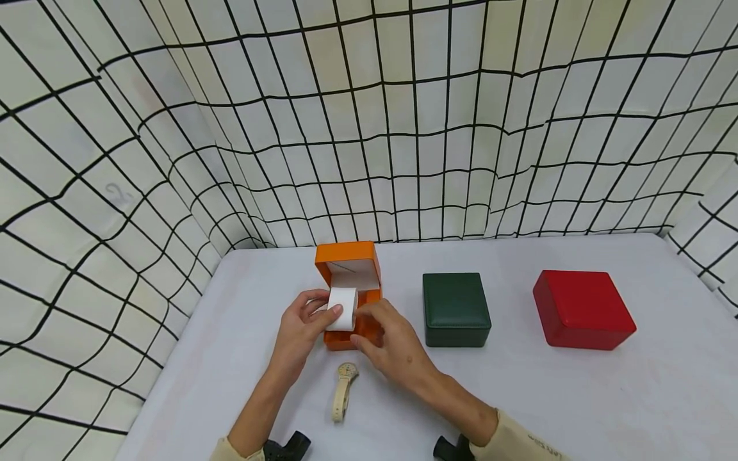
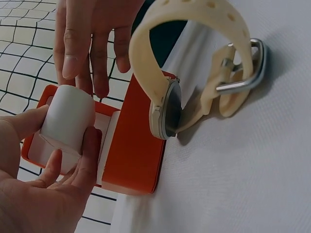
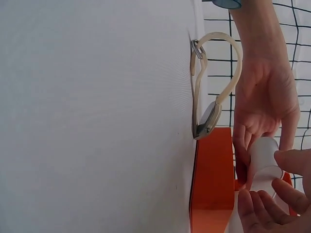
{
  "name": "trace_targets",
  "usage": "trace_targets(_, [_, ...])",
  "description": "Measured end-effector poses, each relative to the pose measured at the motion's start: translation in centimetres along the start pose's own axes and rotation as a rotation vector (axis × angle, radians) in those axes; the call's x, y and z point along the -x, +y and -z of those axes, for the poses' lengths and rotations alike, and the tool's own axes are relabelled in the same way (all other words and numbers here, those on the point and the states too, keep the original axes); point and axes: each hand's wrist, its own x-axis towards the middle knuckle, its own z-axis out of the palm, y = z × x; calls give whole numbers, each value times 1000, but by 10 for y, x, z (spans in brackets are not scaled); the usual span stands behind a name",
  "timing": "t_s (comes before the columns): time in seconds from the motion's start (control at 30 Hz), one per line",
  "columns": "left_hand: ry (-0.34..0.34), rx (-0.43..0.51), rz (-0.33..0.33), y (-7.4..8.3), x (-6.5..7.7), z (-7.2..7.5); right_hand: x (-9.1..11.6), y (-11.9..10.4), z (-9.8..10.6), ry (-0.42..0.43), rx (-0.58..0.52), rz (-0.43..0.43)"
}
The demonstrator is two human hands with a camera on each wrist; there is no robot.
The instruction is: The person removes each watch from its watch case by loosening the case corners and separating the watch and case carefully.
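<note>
In the head view, the left hand [image 1: 301, 326] grips the white cushion [image 1: 343, 299] over the open orange box [image 1: 347, 250], just below centre. The right hand [image 1: 399, 349], unclenched, extends from lower right beside the cushion; contact is hard to judge. A cream watch [image 1: 342, 395] lies just below, its long axis running nearly up and down the frame, nearer the right hand than the left.

In the left wrist view, the cushion is left of centre; the right hand's fingers hang fairly straight behind it, partly hidden. The watch's dial shows nearly edge-on.

In the right wrist view, the cushion's hollow end faces the right hand, cut off at the right edge.
</note>
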Motion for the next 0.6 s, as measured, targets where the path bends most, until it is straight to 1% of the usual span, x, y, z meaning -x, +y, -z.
trace_targets(0.27, [9,2,-15,2,0,-4,-5,2,-1,37,-42,18])
trace_targets(0.43, [-6,5,-20,3,1,-6,-8,4,-1,67,-58,-5])
trace_targets(0.6, [-34,-14,-24,5,3,-6,-10,8,-1,88,-68,-20])
